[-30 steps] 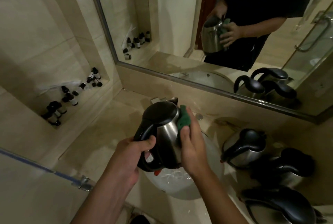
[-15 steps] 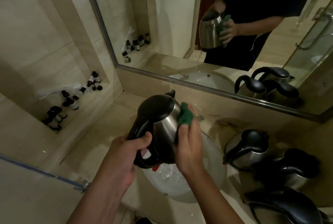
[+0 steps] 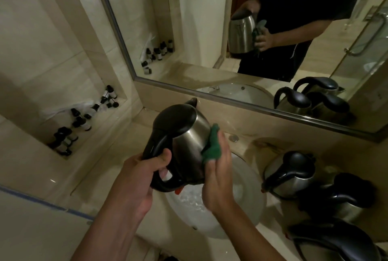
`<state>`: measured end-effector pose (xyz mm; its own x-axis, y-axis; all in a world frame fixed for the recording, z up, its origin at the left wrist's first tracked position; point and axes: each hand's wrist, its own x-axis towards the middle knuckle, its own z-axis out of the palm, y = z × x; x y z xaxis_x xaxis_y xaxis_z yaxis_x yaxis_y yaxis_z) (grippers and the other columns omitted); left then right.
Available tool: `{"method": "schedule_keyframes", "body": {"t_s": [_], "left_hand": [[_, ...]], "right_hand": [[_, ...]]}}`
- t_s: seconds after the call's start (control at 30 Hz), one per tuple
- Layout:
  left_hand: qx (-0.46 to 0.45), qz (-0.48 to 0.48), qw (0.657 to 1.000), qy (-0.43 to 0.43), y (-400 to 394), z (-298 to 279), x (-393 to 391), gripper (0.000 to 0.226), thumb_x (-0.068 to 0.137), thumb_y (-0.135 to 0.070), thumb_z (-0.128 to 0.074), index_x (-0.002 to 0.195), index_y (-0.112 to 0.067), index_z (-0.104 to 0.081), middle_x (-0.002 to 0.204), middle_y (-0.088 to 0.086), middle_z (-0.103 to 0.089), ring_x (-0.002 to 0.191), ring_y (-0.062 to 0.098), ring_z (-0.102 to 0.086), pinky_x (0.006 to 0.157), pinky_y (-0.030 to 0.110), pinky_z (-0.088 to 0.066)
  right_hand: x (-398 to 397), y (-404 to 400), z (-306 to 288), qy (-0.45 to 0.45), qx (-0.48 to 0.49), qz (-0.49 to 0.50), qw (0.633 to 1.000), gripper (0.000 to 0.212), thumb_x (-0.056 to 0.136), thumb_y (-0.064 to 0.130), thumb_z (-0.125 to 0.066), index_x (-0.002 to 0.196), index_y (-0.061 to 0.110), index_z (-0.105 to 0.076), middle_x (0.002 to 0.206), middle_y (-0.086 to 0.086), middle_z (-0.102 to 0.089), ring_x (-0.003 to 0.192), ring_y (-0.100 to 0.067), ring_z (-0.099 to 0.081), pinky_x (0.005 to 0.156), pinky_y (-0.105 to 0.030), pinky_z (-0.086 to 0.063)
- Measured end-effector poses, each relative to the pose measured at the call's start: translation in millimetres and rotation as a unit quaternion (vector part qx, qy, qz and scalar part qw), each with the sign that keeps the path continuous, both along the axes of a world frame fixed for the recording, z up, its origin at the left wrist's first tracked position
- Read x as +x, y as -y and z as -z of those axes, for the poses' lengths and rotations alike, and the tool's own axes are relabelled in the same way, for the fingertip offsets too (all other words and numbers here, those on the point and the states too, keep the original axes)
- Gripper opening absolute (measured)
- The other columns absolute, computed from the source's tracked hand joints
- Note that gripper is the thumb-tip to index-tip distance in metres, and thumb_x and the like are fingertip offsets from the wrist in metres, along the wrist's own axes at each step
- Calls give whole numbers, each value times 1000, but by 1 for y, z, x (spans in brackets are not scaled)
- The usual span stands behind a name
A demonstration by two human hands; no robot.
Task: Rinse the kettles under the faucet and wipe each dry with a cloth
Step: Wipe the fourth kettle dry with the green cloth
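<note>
Single head-worn wide-angle view, directed forward and down from standing height. The sink (image 3: 247,204) is seen close below, at arm's reach. The mirror (image 3: 210,29) fills the upper frame, so the scene's far side is shown by reflection. No second view is provided.

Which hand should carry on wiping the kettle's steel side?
Right. The right hand already presses the green cloth on the kettle wall; the left hand is busy gripping the handle over the sink.
</note>
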<state>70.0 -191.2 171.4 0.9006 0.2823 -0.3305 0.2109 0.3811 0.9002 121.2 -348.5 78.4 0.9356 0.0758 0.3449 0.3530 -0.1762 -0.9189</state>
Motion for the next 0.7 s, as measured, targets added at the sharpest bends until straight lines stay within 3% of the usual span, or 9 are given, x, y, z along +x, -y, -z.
{"method": "schedule_keyframes", "body": {"t_s": [0.1, 0.17, 0.27, 0.3, 0.4, 0.47, 0.53, 0.63, 0.7], "left_hand": [[10, 13, 1000, 5, 0, -2, -2, 94, 35, -55, -97, 101, 5, -67, 105, 15, -58, 98, 30, -56, 113, 57, -36], [26, 3, 1000, -5, 1, -2, -2, 97, 40, -55, -96, 100, 14, -63, 101, 14, -63, 97, 30, -60, 113, 58, -39], [43, 1, 999, -8, 9, -1, -4, 39, 61, -34, -85, 90, -8, -80, 93, 11, -78, 103, 28, -69, 109, 51, -44], [47, 1, 999, -11, 10, 1, -4, 37, 61, -34, -85, 89, -9, -81, 89, 9, -77, 99, 27, -69, 109, 51, -44], [43, -7, 999, -21, 4, 5, -4, 71, 50, -42, -96, 99, 4, -72, 95, 22, -71, 101, 36, -67, 113, 54, -39], [46, 1, 999, -25, 1, 0, -2, 48, 58, -30, -89, 96, -3, -78, 104, 25, -74, 110, 36, -68, 112, 52, -41], [52, 14, 998, -19, 0, -8, 1, 33, 60, -19, -89, 90, -9, -81, 103, 19, -77, 109, 30, -70, 105, 45, -46], [80, 46, 996, 13, -2, -17, 3, 24, 65, -18, -85, 87, -10, -82, 99, 17, -78, 107, 26, -72, 99, 41, -47], [102, 75, 992, 30, -5, -24, 4, 17, 68, -26, -79, 80, -15, -82, 89, 12, -78, 99, 21, -74, 100, 43, -46]], "right_hand": [[26, -5, -35, -107, 73, 14, 991, 51, 99, 51, -31, 146, 40, -46, 139, 10, -56, 130, -14, -52, 110, -55, -44], [21, -11, -46, -34, 20, 44, 998, 54, 101, 54, -28, 149, 34, -45, 144, 6, -55, 133, -15, -52, 111, -52, -43], [-4, -18, -37, 127, -91, 60, 986, 56, 106, 55, -19, 160, 41, -23, 165, 5, -29, 151, -17, -31, 120, -43, -29], [-3, -17, -34, 148, -105, 49, 982, 56, 106, 56, -18, 160, 43, -21, 166, 7, -26, 153, -16, -28, 120, -41, -28], [38, -7, -55, 8, -30, -40, 999, 54, 103, 60, -23, 152, 45, -39, 158, 10, -43, 145, -8, -40, 119, -42, -34], [67, -1, -73, -95, 30, -105, 989, 51, 108, 51, -26, 144, 29, -54, 136, 5, -62, 126, -11, -57, 113, -43, -43], [92, 1, -80, -195, 48, -134, 970, 46, 112, 45, -25, 132, 25, -61, 122, 3, -68, 115, -13, -63, 109, -37, -45], [119, 8, -78, -366, 54, -170, 913, 47, 109, 47, -33, 117, 18, -68, 108, -8, -76, 102, -25, -71, 97, -39, -52], [130, 13, -89, -408, 32, -225, 884, 39, 107, 38, -42, 115, 8, -67, 101, -12, -74, 92, -28, -70, 91, -40, -55]]}}
